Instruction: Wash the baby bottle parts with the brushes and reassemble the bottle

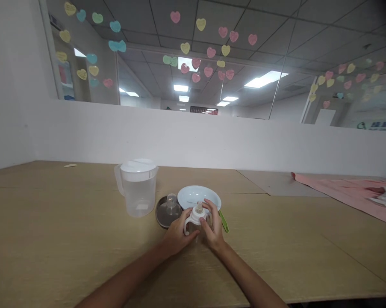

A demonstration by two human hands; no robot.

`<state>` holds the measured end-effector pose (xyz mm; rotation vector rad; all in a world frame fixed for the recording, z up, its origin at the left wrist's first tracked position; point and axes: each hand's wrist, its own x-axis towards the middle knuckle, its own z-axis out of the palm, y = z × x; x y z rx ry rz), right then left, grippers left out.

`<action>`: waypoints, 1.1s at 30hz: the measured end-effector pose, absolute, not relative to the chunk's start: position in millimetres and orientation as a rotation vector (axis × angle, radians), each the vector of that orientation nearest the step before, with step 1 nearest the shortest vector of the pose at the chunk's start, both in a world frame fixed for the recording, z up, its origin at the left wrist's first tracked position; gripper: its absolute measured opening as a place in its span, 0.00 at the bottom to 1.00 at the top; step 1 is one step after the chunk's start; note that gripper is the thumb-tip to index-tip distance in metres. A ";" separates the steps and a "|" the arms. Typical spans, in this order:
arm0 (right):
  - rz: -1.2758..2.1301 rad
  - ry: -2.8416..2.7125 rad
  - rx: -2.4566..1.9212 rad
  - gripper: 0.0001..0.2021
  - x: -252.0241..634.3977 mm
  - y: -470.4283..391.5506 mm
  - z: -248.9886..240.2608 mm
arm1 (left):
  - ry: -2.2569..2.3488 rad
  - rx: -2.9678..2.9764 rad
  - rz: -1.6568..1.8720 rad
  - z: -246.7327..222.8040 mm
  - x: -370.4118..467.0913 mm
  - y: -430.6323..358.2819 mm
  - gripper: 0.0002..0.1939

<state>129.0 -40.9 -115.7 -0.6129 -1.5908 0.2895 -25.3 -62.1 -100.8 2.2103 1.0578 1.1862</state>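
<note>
Between my two hands stands a baby bottle [195, 217] with a white collar, a clear teat on top and a white side handle. My left hand [180, 233] wraps round its left side by the handle. Fingers of my right hand [213, 226] close round the collar from the right. Just behind the bottle is a white bowl [188, 193], partly hidden by my right fingers. A clear dome-shaped cap [171, 201] sits on a dark round tray [162, 216] left of the bottle. The bottle's lower body is partly covered by my hands.
A translucent lidded pitcher [139, 192] stands at the left behind the tray. A green handle [224, 221] sticks out beside the bowl. Pink cloth [340, 191] lies at the far right of the wooden table [83, 248]. A white wall [195, 137] with windows above closes off the back.
</note>
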 end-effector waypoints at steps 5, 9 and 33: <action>0.417 -1.506 -0.667 0.23 122.5 -37.9 -116.1 | 1.177 2.213 1.118 -104.5 -26.5 -58.4 0.36; 0.300 -1.513 -0.808 0.23 120.8 -38.4 -112.8 | 1.171 2.210 1.110 -108.2 -29.4 -54.7 0.37; 0.249 -1.712 -0.834 0.13 126.9 -39.1 -111.9 | 0.978 2.222 1.109 -102.5 -34.0 -59.3 0.33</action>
